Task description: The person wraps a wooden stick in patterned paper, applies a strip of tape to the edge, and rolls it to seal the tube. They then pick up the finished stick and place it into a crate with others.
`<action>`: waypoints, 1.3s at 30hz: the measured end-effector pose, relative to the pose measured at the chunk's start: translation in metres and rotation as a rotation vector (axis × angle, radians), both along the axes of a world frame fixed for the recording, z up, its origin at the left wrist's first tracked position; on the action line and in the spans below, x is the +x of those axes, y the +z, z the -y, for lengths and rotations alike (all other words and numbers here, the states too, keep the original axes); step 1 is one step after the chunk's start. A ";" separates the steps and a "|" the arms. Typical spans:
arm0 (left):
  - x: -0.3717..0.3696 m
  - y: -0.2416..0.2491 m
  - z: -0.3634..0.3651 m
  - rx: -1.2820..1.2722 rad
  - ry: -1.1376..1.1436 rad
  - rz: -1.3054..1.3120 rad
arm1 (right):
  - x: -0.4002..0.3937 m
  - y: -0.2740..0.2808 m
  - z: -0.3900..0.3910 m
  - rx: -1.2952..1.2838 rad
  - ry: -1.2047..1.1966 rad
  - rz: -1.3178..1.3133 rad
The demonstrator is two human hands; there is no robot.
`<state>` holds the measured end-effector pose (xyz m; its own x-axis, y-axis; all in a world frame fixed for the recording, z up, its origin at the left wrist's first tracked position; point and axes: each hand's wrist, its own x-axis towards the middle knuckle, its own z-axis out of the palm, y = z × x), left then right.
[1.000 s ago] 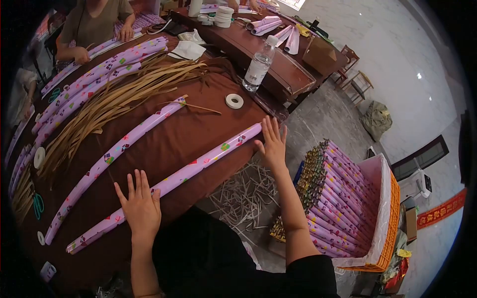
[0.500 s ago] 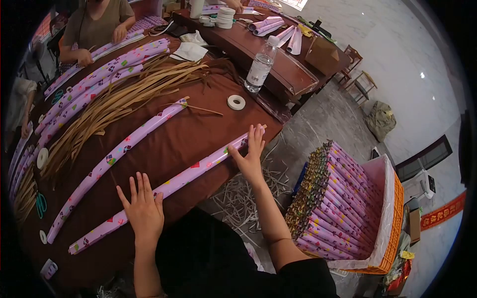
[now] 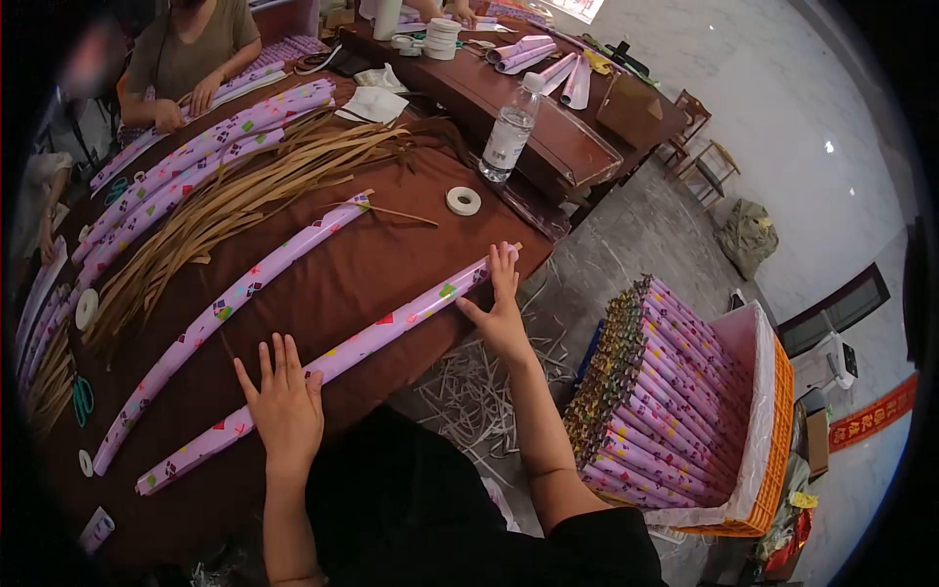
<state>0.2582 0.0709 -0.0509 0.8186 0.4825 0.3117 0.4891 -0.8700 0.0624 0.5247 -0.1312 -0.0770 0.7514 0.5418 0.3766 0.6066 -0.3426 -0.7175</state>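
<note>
Both palms flat, fingers spread, nothing gripped: my left hand and right hand press the long purple wrapped roll lying along the table's near edge.

- Water bottle upright at the surface's far edge
- Tape roll lying flat near it
- Brown strips heaped mid-surface
- Orange crate on the floor, packed with purple tubes
</note>
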 end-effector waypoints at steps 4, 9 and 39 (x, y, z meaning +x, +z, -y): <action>0.000 0.001 0.001 0.000 0.011 0.003 | 0.000 -0.006 -0.011 0.013 -0.069 0.003; 0.000 0.003 -0.003 -0.046 -0.013 0.014 | -0.006 0.009 -0.015 -0.013 -0.076 -0.038; 0.003 0.001 -0.010 -0.078 -0.006 0.055 | -0.149 -0.003 -0.056 -0.187 0.332 0.514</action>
<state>0.2615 0.0808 -0.0498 0.8038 0.5026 0.3182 0.4781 -0.8641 0.1572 0.3755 -0.0751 -0.0804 0.2811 0.8061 0.5208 0.9526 -0.1683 -0.2535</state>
